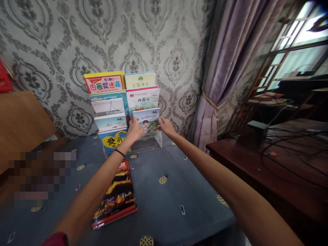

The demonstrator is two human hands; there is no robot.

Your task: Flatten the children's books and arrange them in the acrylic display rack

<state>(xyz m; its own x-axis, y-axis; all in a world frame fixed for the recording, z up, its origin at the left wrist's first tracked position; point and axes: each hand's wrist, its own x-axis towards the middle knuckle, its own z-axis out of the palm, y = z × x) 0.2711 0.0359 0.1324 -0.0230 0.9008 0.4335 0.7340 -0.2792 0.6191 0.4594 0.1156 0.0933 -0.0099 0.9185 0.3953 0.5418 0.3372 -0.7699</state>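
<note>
A thin book (146, 120) with a cartoon child on its cover stands upright in the lower right part of a clear tiered rack (159, 139). My left hand (135, 129) grips its left edge, fingers bent over the cover. At its right edge, my right hand (166, 126) pinches the cover between thumb and fingers. Behind it rise a white book with a pink top (143, 97) and a green-white book (140, 80). The left column holds several more, among them a blue book with a yellow heart (112, 140) and a colourful picture book (104, 83).
Black-covered books with red edges (119, 194) lie stacked on the blue tablecloth (169, 198) in front of the rack. Patterned wallpaper and a tied purple curtain (220, 68) stand behind. To the right is a dark red wooden table (256, 164) with black cables.
</note>
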